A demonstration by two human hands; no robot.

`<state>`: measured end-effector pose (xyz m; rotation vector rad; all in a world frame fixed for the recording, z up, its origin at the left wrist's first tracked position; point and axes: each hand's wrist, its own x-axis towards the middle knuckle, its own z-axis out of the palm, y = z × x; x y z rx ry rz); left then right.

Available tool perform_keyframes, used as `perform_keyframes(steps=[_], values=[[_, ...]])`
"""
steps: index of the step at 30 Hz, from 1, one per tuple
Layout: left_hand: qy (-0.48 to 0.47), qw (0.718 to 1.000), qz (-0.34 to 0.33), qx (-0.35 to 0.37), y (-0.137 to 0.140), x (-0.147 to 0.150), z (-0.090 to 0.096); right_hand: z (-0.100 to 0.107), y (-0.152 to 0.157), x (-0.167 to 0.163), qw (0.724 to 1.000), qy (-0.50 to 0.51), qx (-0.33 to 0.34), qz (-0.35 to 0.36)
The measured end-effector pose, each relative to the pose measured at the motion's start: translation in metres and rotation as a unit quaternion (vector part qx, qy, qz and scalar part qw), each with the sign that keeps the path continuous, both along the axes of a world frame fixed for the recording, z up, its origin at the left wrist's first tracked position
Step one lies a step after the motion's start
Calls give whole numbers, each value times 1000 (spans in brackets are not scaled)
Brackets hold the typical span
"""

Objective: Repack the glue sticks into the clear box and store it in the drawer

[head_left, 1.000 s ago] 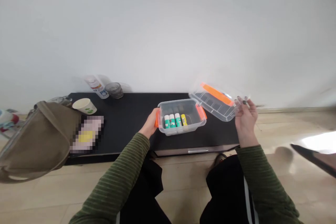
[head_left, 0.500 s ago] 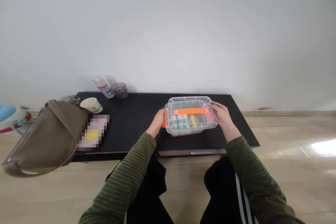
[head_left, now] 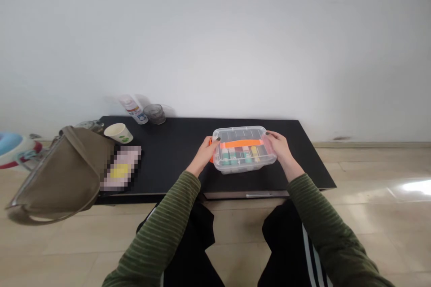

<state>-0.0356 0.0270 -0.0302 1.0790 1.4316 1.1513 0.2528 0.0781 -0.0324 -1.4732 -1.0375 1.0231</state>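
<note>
Black table (head_left: 175, 148) with box (head_left: 243, 160), cup (head_left: 118, 133)

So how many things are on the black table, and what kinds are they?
Clear storage box with its lid on, left hand and right hand at its ends: 1
Paper cup: 1
Glass tumbler: 1
Spray can: 1
Brown bag: 1
Blurred-out item: 1
Total: 6, not counting the sticks inside the box.
</note>
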Motion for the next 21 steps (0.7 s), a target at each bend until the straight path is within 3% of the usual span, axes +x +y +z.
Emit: perform_keyframes(steps=[8,14,17,21], values=[[-64,998,2,-12,-4,2,5,-3,-2,5,999,-35,18,24],[-82,996,-4,-20,-4,-1,2,-9,1,11,991,-121,46,23],[-67,998,9,-14,-2,0,-2,-15,5,10,997,-59,30,31],[-45,997,57,-39,0,1,-7,-21,5,7,996,59,-66,18]])
